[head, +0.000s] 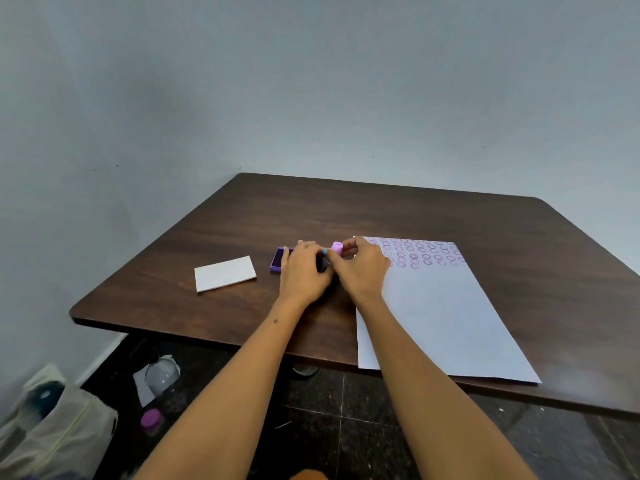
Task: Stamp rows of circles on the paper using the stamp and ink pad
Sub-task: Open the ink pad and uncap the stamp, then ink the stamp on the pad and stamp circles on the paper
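paper [440, 317] lies near on the desk [214, 237], right hand [363, 268] pinches the pink stamp [337, 247] over the purple ink pad [277, 261], likely re-inking, left hand [301, 271] clamps the pad steady, circle rows [422, 254] fill the far edge

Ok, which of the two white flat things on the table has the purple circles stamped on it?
The large white paper sheet right of the hands; purple circles fill its far end. The small white card on the left is blank.
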Available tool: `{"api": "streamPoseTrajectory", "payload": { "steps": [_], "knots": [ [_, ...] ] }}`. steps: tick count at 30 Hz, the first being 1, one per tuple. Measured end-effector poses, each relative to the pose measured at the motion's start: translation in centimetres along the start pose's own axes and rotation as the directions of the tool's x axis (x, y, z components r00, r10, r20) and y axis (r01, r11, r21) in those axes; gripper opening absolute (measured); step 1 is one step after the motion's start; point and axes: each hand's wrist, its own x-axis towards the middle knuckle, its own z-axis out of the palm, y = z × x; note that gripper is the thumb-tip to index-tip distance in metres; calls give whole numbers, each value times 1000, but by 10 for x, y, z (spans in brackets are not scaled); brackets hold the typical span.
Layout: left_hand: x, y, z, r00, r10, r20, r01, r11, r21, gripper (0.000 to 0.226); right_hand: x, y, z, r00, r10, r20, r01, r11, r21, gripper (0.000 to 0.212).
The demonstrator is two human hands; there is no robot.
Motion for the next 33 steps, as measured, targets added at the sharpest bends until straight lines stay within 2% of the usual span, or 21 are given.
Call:
{"api": "streamPoseTrajectory", "payload": {
  "steps": [7,11,19,27,31,33],
  "knots": [
    [0,-3,0,997,-70,-19,69,996,-49,32,2,4,2,999,-31,-41,31,999,-7,25],
    [0,-4,-1,998,-59,-21,58,997,-54,29,3,6,4,997,-22,-79,22,1000,-6,27],
    [1,-5,-1,999,-42,-25,41,998,-48,21,4,8,7,996,-30,-80,30,1000,-3,15],
    [3,-8,3,1000,-17,-17,18,999,50,23,3,7,4,995,-5,-101,11,998,58,5],
    [2,-8,6,1000,12,7,-13,993,114,22,3,6,2,985,40,-170,-26,996,84,12],
    [3,-9,8,1000,2,20,-5,990,138,31,5,5,2,981,73,-182,-57,994,92,13]
  ]
}}
